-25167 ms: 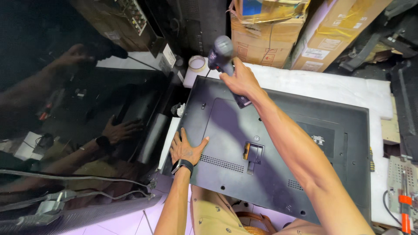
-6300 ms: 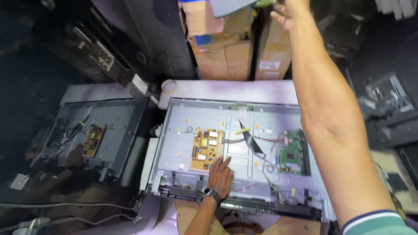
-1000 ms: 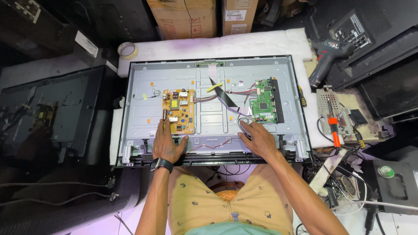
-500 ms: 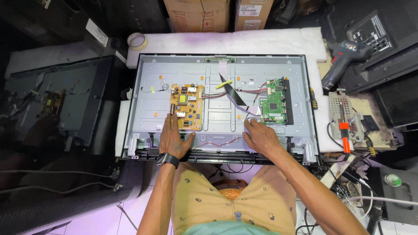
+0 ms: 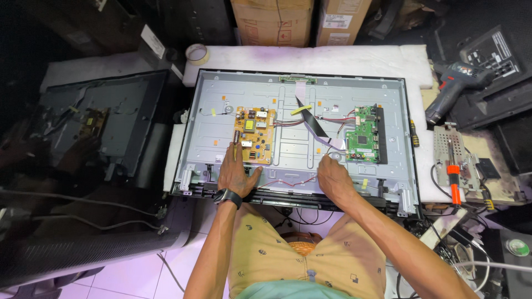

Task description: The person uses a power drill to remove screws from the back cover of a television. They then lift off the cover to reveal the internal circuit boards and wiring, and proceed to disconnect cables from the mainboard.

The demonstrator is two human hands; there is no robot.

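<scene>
white foam bench [image 5: 354, 58], ribbed steel chassis [image 5: 293, 88], flat hands.

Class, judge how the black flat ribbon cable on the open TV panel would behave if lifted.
The ribbon cable is thin and already bends, so it is probably floppy and light. Its end toward the green board looks tethered, so pulling may strain it.

Both arms bare to the frame edge, no sleeves visible. Black round-faced wristwatch on a dark strap [image 5: 228, 196] around the left wrist; right wrist bare. Mustard-yellow shorts with a small dark scattered print [image 5: 260, 254] cover both thighs. Strip of pale mint-green shirt hem [image 5: 288, 292] at the bottom edge.
</scene>
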